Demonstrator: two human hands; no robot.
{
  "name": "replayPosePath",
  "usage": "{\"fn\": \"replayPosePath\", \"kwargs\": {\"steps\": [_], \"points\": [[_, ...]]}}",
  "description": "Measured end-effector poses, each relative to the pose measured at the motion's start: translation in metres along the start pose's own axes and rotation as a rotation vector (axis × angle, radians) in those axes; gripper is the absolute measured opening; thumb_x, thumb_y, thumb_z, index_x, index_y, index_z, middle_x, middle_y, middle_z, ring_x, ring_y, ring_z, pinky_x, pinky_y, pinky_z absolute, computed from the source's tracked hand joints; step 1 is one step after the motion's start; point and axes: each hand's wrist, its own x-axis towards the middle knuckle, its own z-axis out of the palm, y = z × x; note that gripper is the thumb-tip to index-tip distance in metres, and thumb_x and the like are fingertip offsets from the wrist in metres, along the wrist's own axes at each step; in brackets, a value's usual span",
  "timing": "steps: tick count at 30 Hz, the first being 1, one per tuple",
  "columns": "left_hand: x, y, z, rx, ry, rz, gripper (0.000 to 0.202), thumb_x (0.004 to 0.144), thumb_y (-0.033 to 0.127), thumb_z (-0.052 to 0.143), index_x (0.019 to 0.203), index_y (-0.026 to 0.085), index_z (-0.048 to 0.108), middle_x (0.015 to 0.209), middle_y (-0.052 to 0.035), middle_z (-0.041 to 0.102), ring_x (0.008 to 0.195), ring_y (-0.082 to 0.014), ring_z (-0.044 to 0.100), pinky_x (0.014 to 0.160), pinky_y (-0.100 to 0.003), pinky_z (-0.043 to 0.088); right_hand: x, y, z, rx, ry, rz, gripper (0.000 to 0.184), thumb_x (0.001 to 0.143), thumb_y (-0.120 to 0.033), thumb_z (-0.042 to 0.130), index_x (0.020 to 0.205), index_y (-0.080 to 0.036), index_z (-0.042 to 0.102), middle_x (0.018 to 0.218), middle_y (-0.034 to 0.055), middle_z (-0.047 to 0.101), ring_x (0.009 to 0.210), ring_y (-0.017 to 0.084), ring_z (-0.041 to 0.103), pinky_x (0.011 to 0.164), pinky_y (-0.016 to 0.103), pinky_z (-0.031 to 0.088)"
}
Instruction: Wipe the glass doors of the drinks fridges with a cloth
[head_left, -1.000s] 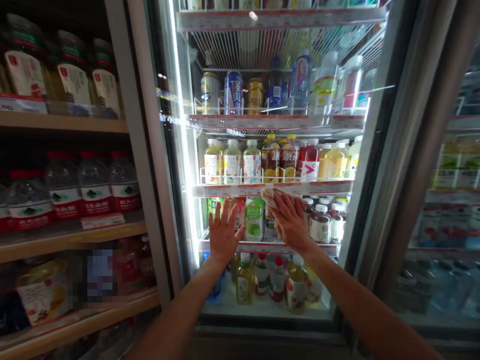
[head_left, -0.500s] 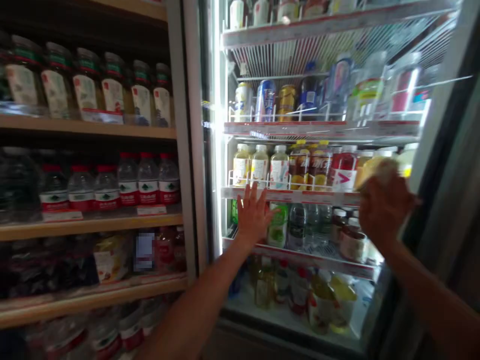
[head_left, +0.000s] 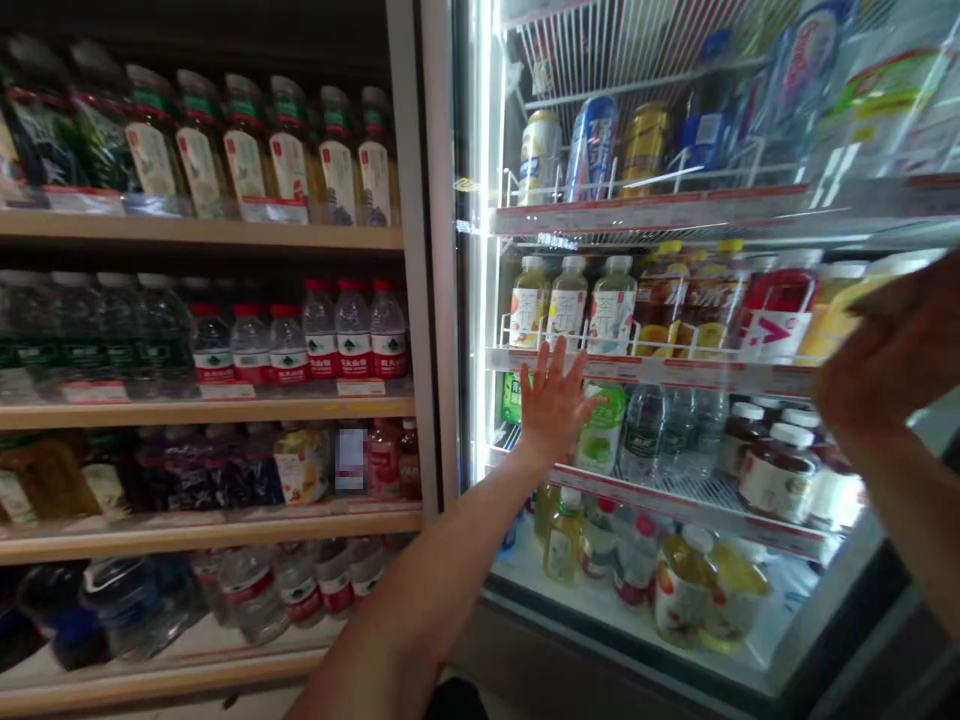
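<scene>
My left hand (head_left: 555, 405) is raised with its fingers spread, in front of the middle shelf edge of a lit drinks fridge (head_left: 652, 370). It holds nothing; whether it touches glass there I cannot tell. Just above its fingertips stand white-capped bottles (head_left: 568, 300) with pale labels, behind a wire rail. A green-labelled bottle (head_left: 600, 430) is to its right on the shelf below. My right hand (head_left: 889, 345) is up at the right edge, dark and smeared, in front of yellow drinks. Its fingers are not clear, so anything in them cannot be made out.
Wooden shelves (head_left: 225, 412) on the left carry rows of bottles, including red-capped water bottles (head_left: 352, 330). A grey upright post (head_left: 442, 250) divides them from the fridge. Cans (head_left: 592, 150) stand on an upper fridge shelf; dark jars (head_left: 780, 470) and more bottles sit lower.
The view has shifted, so fridge and shelves sit differently in frame. My left hand stays spread before the same shelf. My right hand has moved further right and looks larger.
</scene>
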Motion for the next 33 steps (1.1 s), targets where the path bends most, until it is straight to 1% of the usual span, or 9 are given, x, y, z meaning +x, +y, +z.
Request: {"fn": "replayPosePath", "kwargs": {"steps": [5, 11, 14, 17, 23, 25, 28, 31, 33], "points": [[-0.003, -0.006, 0.004, 0.007, 0.04, 0.018, 0.059, 0.087, 0.05, 0.044, 0.138, 0.022, 0.034, 0.148, -0.0117, 0.03, 0.139, -0.0278, 0.019, 0.109, -0.05, 0.023, -0.001, -0.014, 0.012, -0.235, -0.284, -0.187, 0.051, 0.088, -0.03, 0.038, 0.136, -0.015, 0.04, 0.142, 0.012, 0.039, 0.135, 0.03, 0.027, 0.109, 0.054, 0.019], [0.006, 0.002, 0.002, -0.061, 0.16, 0.036, 0.058, 0.087, 0.038, 0.05, 0.139, 0.02, 0.032, 0.147, -0.0154, 0.031, 0.14, -0.0285, 0.017, 0.109, -0.05, 0.024, 0.026, 0.005, 0.014, -0.397, 0.148, 0.276, 0.057, 0.09, -0.039, 0.031, 0.141, -0.014, 0.032, 0.146, 0.0181, 0.028, 0.136, 0.035, 0.022, 0.105, 0.061, 0.018], [0.037, 0.03, -0.002, -0.205, 0.244, 0.126, 0.059, 0.09, 0.031, 0.043, 0.143, 0.02, 0.019, 0.149, -0.0134, 0.026, 0.14, -0.0242, 0.015, 0.11, -0.047, 0.027, 0.023, -0.04, 0.029, -0.201, -0.097, 0.044, 0.056, 0.092, -0.037, 0.027, 0.146, -0.025, 0.015, 0.151, 0.0085, 0.019, 0.14, 0.028, 0.013, 0.108, 0.057, 0.017], [0.08, 0.073, -0.002, -0.299, 0.22, 0.286, 0.058, 0.092, 0.03, 0.038, 0.144, 0.017, 0.017, 0.149, -0.0124, 0.026, 0.14, -0.0207, 0.016, 0.11, -0.042, 0.029, 0.014, -0.077, 0.036, 0.044, -0.166, 0.112, 0.055, 0.094, -0.035, 0.016, 0.147, -0.026, 0.002, 0.15, 0.0058, 0.024, 0.14, 0.021, 0.017, 0.11, 0.048, 0.023], [0.131, 0.135, 0.019, -0.188, 0.235, 0.403, 0.057, 0.089, 0.042, 0.043, 0.133, 0.007, 0.038, 0.145, -0.0162, 0.033, 0.139, -0.0276, 0.017, 0.11, -0.045, 0.027, 0.03, -0.039, 0.0, 0.281, 0.081, 0.328, 0.052, 0.095, -0.031, 0.006, 0.146, -0.025, 0.004, 0.145, 0.009, 0.035, 0.125, 0.017, 0.045, 0.094, 0.039, 0.044], [0.133, 0.121, 0.019, -0.151, 0.255, 0.413, 0.05, 0.089, 0.036, 0.043, 0.131, 0.009, 0.041, 0.145, -0.0137, 0.035, 0.139, -0.0262, 0.019, 0.11, -0.044, 0.027, 0.041, -0.013, -0.008, 0.146, 0.181, 0.313, 0.052, 0.095, -0.036, 0.016, 0.144, -0.02, 0.02, 0.143, 0.0121, 0.036, 0.13, 0.021, 0.039, 0.101, 0.045, 0.038], [0.131, 0.049, 0.006, -0.116, 0.274, 0.376, 0.043, 0.088, 0.026, 0.044, 0.13, 0.015, 0.044, 0.146, -0.0107, 0.034, 0.139, -0.0232, 0.019, 0.111, -0.042, 0.027, 0.051, 0.014, -0.01, -0.107, 0.143, 0.171, 0.054, 0.093, -0.04, 0.026, 0.141, -0.016, 0.03, 0.144, 0.0149, 0.033, 0.135, 0.026, 0.028, 0.107, 0.053, 0.024], [0.131, -0.033, -0.011, -0.09, 0.47, 0.137, 0.042, 0.088, 0.024, 0.044, 0.129, 0.014, 0.045, 0.146, -0.014, 0.033, 0.138, -0.0248, 0.022, 0.109, -0.043, 0.03, 0.048, 0.02, -0.003, -0.313, 0.017, 0.037, 0.051, 0.092, -0.037, 0.03, 0.141, -0.021, 0.03, 0.147, 0.0132, 0.029, 0.137, 0.027, 0.024, 0.108, 0.053, 0.02], [0.132, -0.051, -0.015, -0.096, 0.541, -0.037, 0.045, 0.089, 0.021, 0.038, 0.133, 0.011, 0.039, 0.149, -0.0175, 0.024, 0.139, -0.0275, 0.02, 0.109, -0.047, 0.029, 0.043, 0.017, 0.003, -0.375, -0.04, 0.002, 0.051, 0.092, -0.038, 0.033, 0.14, -0.024, 0.032, 0.149, 0.0113, 0.025, 0.139, 0.028, 0.018, 0.109, 0.052, 0.018]]}}
